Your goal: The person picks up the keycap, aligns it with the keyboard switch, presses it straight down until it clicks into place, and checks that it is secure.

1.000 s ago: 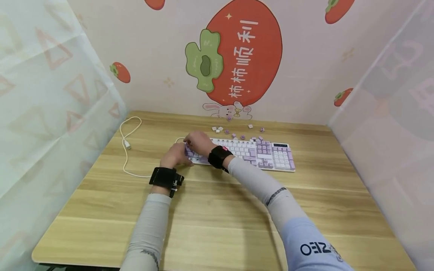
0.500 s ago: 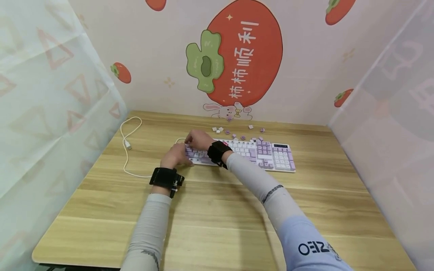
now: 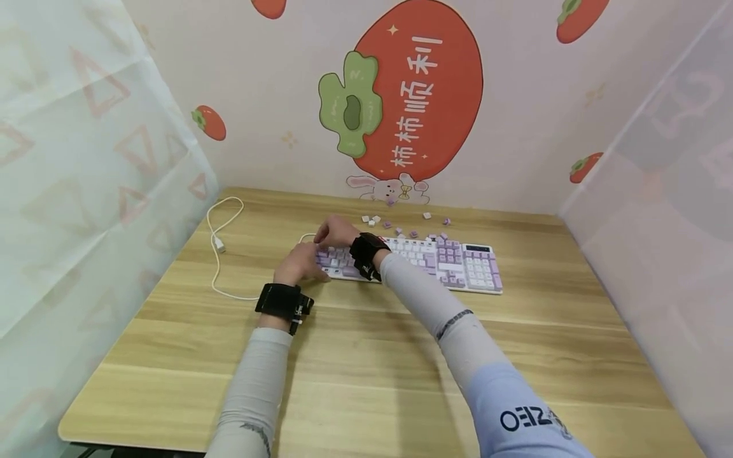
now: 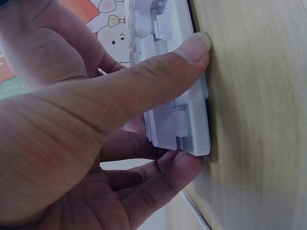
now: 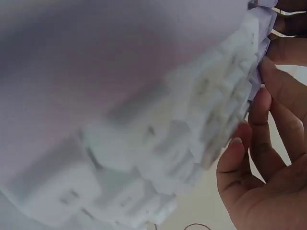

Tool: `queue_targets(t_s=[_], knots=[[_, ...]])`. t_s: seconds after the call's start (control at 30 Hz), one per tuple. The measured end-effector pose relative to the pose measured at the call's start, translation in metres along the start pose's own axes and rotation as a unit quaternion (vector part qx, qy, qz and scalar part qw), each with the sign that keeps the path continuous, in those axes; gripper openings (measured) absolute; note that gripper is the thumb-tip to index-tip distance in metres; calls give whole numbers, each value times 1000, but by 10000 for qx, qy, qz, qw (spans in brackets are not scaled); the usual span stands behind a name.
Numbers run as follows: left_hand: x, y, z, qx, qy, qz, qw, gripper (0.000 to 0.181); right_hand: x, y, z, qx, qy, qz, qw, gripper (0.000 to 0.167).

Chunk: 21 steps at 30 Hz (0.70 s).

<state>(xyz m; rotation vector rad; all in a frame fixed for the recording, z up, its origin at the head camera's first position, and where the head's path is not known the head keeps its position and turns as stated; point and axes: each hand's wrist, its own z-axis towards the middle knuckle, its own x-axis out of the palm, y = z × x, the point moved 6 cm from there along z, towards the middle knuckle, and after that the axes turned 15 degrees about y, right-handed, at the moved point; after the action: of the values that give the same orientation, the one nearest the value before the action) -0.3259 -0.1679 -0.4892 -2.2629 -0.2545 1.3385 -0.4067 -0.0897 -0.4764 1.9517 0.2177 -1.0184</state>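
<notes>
Nearest, the right sleeve [image 3: 429, 296] slants across the wooden table [image 3: 372, 394], and its black wrist strap [image 3: 368, 254] sits over the middle-left keys. Should that wrist drop or drag, it could knock or press keys out of the person's sight. The left hand [image 3: 299, 262] grips the left end of the purple-and-white keyboard [image 3: 412, 249], thumb laid over the front edge and fingers bent around the side. If that hold slackens, the board would probably skid or twist under any push from above; a thumb pressing hard might tip its front edge instead.

The white cable [image 3: 212, 287] runs behind the left wrist; whether it touches there cannot be told. A catch on it could tug the board around, and its USB plug [image 3: 219, 244] lies loose to the left.

Farther in, the right hand [image 3: 338, 232] bends its fingers at the keyboard's back-left corner; whether they pinch a keycap is hidden. Pressure applied off-centre there could seat a cap crooked or strain a switch.

Beyond the back edge, loose purple keycaps [image 3: 414, 234] and white keycaps [image 3: 365, 219] lie scattered. A sweeping knuckle could send them toward the persimmon-printed wall [image 3: 515, 146], and their similar looks invite a mix-up.
</notes>
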Motion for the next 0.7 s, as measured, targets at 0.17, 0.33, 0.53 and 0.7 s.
queue_targets(t_s=[0.17, 0.33, 0.53, 0.7], knots=[[1, 0, 1, -20, -5, -92, 10000, 83, -1, 3, -3, -20, -48, -191, 9998, 17], [3, 2, 1, -78, 4, -42, 10000, 84, 1, -4, -5, -126, -208, 388, 9990, 16], [4, 1, 0, -55, -20, -90, 9999, 72, -2, -17, -11, 330, -487, 869, 9945, 17], [2, 2, -1, -152, -114, -157, 9997, 69, -5, -23, -5, 565, -583, 778, 9937, 17]])
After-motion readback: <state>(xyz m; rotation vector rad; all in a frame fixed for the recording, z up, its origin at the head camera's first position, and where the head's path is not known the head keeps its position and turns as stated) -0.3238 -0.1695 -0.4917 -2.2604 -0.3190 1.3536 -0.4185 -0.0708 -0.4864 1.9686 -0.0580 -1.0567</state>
